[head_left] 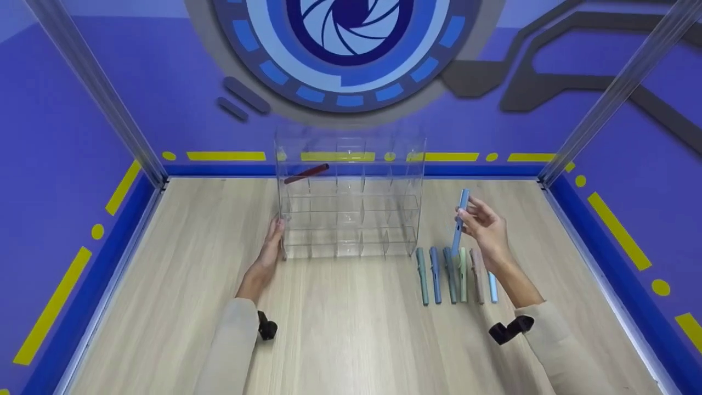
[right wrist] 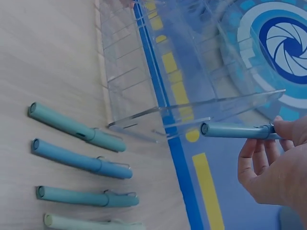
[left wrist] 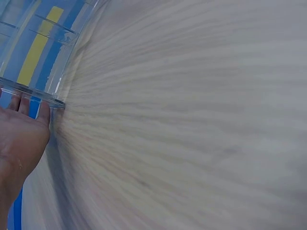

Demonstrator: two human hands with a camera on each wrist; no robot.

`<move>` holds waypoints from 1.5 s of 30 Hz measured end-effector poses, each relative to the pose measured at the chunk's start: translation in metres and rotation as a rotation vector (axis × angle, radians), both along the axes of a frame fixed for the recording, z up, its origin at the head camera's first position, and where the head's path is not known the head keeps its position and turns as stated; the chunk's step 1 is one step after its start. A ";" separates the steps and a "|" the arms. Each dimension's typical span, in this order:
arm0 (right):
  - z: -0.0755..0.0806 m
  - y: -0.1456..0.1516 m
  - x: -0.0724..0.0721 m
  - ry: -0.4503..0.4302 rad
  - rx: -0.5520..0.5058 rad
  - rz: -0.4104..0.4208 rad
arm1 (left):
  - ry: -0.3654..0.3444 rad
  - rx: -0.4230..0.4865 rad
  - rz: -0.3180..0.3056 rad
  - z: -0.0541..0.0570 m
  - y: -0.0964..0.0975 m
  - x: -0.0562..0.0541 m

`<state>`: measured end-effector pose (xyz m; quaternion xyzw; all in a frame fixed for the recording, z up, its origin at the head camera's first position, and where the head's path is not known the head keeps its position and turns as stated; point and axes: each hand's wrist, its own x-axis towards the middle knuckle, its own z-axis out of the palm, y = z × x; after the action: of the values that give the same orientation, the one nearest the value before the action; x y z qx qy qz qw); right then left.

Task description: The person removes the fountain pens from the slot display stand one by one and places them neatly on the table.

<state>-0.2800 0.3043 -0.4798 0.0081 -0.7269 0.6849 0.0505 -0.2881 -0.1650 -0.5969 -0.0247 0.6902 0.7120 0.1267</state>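
Observation:
My right hand [head_left: 488,233] pinches a light blue capped pen [head_left: 457,235] by its clip end, between thumb and fingers, above a row of pens. In the right wrist view the held pen [right wrist: 235,130] lies nearly level, its far end close to the side of a clear acrylic rack [head_left: 323,204]. My left hand [head_left: 266,255] rests against the rack's left side with its fingers extended; in the left wrist view the fingertips [left wrist: 44,111] touch the side panel's edge. A dark red pen [head_left: 307,173] lies slanted in an upper left compartment of the rack.
On the table right of the rack lie several pens side by side, among them a green pen [head_left: 422,277], a blue pen [head_left: 435,274], a pink pen [head_left: 477,277] and a light blue pen [head_left: 492,288]. Blue printed walls [head_left: 82,99] enclose the wooden table [head_left: 340,329].

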 end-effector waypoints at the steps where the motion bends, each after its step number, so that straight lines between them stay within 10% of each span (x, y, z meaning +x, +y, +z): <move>1: -0.002 0.002 0.001 -0.007 0.005 -0.005 | 0.001 0.004 0.002 -0.001 0.000 0.000; 45: -0.048 0.092 0.032 -0.316 0.327 -0.101 | 0.007 0.013 0.023 -0.001 0.002 0.002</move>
<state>-0.2485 0.3965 -0.5283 -0.1275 -0.8266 0.5473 -0.0318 -0.2864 -0.1629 -0.5978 -0.0296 0.6858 0.7178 0.1163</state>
